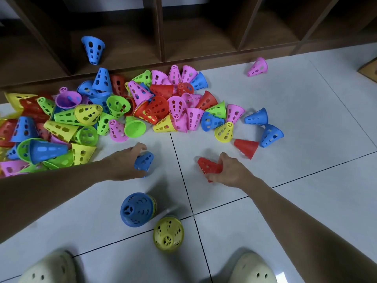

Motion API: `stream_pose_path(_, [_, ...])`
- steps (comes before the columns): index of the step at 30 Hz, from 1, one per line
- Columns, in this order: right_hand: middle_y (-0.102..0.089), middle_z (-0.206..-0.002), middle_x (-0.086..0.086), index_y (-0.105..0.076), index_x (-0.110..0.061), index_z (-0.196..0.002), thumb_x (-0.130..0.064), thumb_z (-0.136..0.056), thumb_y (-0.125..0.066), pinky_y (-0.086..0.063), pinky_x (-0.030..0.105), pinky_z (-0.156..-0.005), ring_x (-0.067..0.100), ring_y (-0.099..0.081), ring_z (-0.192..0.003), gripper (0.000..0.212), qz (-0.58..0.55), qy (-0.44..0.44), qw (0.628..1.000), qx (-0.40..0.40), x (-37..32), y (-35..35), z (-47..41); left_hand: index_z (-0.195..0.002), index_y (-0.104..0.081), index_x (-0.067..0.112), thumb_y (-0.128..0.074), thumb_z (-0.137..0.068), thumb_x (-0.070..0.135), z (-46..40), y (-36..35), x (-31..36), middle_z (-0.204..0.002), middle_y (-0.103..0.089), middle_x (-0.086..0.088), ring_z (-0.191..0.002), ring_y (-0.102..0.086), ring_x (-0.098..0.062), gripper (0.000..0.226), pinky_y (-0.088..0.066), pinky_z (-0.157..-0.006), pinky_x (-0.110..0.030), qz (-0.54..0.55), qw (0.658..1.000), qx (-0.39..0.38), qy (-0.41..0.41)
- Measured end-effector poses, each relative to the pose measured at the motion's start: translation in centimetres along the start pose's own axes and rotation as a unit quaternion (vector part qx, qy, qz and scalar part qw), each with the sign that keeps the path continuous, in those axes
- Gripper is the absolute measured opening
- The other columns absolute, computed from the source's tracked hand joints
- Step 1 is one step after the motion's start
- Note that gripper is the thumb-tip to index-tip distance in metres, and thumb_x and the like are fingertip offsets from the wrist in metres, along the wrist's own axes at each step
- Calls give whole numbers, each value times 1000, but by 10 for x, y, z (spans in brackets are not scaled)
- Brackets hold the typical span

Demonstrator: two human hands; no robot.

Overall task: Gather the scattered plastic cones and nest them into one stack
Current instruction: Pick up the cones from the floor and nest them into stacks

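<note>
A: How are the arms set?

B: Both reach forward and down over the tiled floor (285, 111). The left hand (124, 162) comes in from nine o'clock, fingers curled over the wide end of a blue cone (144, 161), thumb side up; its grip is holding that cone. The right hand (228, 170) comes in from four o'clock, and its grip is closed round a red cone (209, 165) whose narrow end points toward ten o'clock.

A: And the cones themselves?

B: Small plastic cones with oval holes in their sides, in blue, red, pink, yellow and green. The big pile (114, 111) lies at eleven o'clock from the hands, against the foot of a dark wooden shelf (195, 33). One loose blue cone (93, 49) lies inside a shelf bay, and a pink cone (257, 67) lies well apart at one o'clock.

A: Any stacks?

B: Two stand near the person's feet, at six o'clock from the hands. The blue-topped stack (135, 209) shows other coloured rims beneath. Just beside it, at five o'clock, stands the yellow stack (168, 233). Pale clogs (49, 268) sit at the bottom edge.
</note>
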State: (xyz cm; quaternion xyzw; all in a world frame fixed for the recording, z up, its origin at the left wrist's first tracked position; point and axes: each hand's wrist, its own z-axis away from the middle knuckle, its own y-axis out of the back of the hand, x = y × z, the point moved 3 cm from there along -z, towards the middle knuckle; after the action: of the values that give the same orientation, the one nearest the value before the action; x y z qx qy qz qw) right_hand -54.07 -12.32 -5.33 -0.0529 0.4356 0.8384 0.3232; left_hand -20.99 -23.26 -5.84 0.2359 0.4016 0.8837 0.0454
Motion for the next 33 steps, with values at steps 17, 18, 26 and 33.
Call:
stream_pose_path(17, [-62, -84, -7, -59, -22, -91, -45, -80, -74, -46, 25, -63, 11, -60, -69, 29, -204, -15, 979, -3, -27, -35, 39, -96, -57, 37, -78, -77, 41, 6, 1, -7, -90, -61, 10, -83, -59, -16, 29, -47, -72, -32, 38, 999, 9, -14])
stream_pose_path(18, [-61, -83, -6, -60, -22, -90, -44, -81, -74, -43, 25, -63, 11, -57, -69, 28, -233, -5, 972, 6, -32, -34, 47, -98, -59, 33, -79, -78, 44, 10, 6, -2, -89, -62, 8, -81, -59, -15, 30, -47, -71, -32, 74, 997, 20, -10])
stream_pose_path(26, [-65, -80, -14, -66, -25, -89, -34, -83, -77, -44, 18, -69, 3, -54, -74, 15, -365, 123, 923, 26, -72, -32, 123, -94, -63, 33, -71, -89, 46, 83, 44, 55, -84, -63, 14, -75, -55, -4, 16, -45, -71, -23, 267, 948, 162, -62])
stream_pose_path(33, [-64, -89, -6, -65, -23, -97, -45, -72, -73, -48, 26, -78, 17, -60, -87, 34, -338, 249, 903, 87, -88, -47, 164, -104, -60, 4, -63, -88, 50, 144, 45, 71, -90, -55, 1, -81, -49, -9, 49, -39, -73, -16, 106, 905, 272, -311])
